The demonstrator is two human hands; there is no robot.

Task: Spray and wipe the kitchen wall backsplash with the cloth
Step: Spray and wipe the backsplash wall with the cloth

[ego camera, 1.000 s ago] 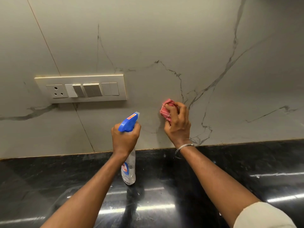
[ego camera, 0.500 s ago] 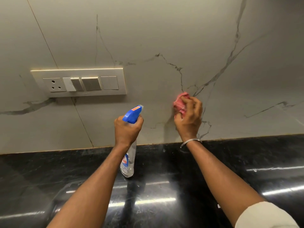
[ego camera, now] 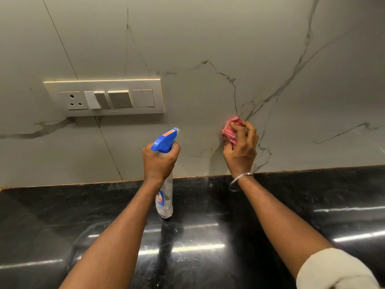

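The backsplash [ego camera: 208,38] is pale marble-look tile with dark veins. My right hand [ego camera: 241,151] presses a bunched pink cloth [ego camera: 230,128] against the wall, low and right of centre, fingers closed around it. My left hand [ego camera: 159,161] grips the neck of a clear spray bottle [ego camera: 164,203] with a blue trigger head [ego camera: 164,140], nozzle aimed at the wall to the left of the cloth. The bottle hangs just above the counter.
A cream switch panel [ego camera: 104,98] with a socket and several switches is mounted on the wall to the upper left. A glossy black stone counter [ego camera: 312,195] runs below the backsplash. A metal bangle [ego camera: 239,179] sits on my right wrist.
My right hand has slid the cloth up and to the right along the wall. The left hand with the bottle has stayed beside it, almost unchanged.
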